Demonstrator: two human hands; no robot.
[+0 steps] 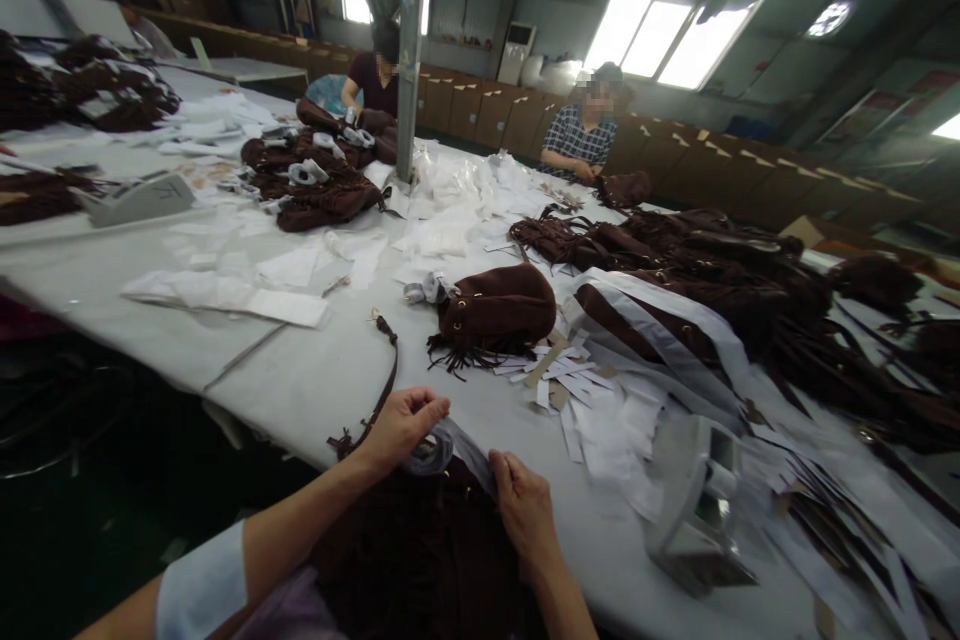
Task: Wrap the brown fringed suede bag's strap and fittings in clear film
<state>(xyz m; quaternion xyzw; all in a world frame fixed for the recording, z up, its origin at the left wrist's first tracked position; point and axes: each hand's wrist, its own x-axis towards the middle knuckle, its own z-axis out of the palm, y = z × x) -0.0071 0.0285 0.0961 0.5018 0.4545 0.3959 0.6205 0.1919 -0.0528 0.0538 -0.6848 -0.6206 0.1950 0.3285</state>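
Note:
A dark brown suede bag (420,550) lies in front of me at the near table edge. My left hand (401,425) pinches a pale grey paper strip (450,450) wrapped at the bag's top. My right hand (525,505) grips the other end of the same strip, fingers curled. A thin brown strap (382,375) runs from the bag across the white table (315,370). Another brown fringed bag (491,315) sits just beyond, upright, with a wrapped metal part at its left.
Cut white paper strips (585,400) litter the table right of my hands. A tape dispenser (701,510) stands at the right. Several brown bags (712,270) pile at right and far left. Two people (581,135) work across the table beside a metal post (410,50).

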